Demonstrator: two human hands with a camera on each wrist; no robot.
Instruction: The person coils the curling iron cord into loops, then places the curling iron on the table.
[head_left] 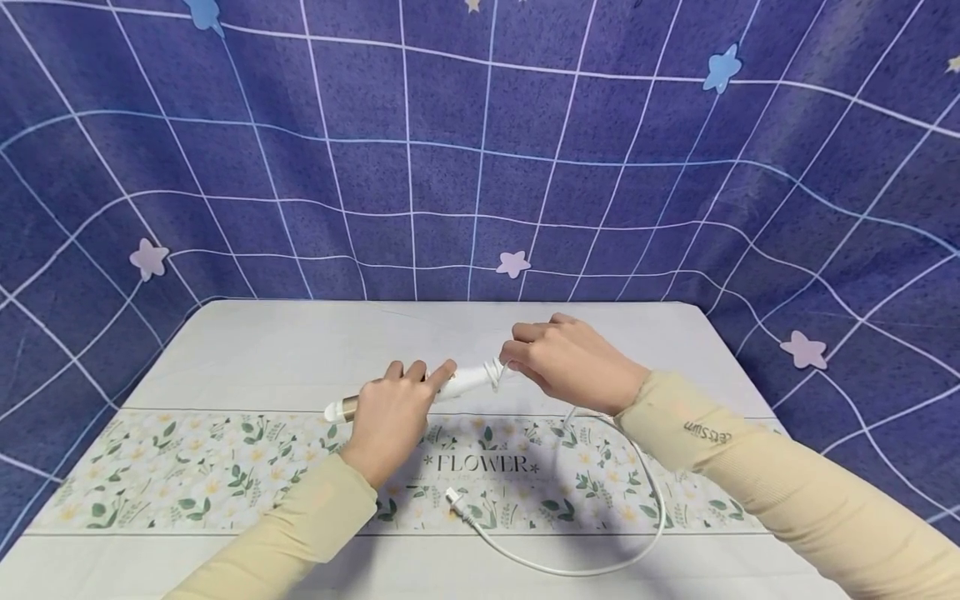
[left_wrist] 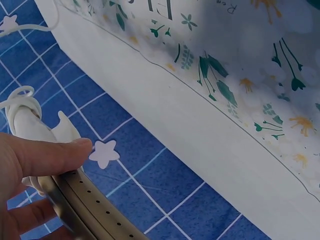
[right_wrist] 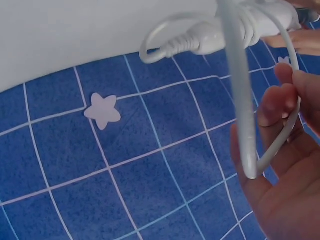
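The person's left hand [head_left: 390,421] curls its fingers and thumb round the middle of a white-and-gold hair styler [head_left: 467,381], held up over the table [head_left: 337,333], hiding part of it from the head view. The right hand [head_left: 573,358] pinches the white cord [head_left: 660,508] between thumb and fingers, just beside the styler's handle end, where the cord is wound in loops. The cord's rest curves across the printed floral band [head_left: 225,475] to a plug [head_left: 453,497] lying near the word FLOWER. Behind hangs a blue gridded curtain [head_left: 450,175] with stars. The left wrist view adds small holes along the gold part; the right wrist view, a ribbed cord sleeve at the handle's end.
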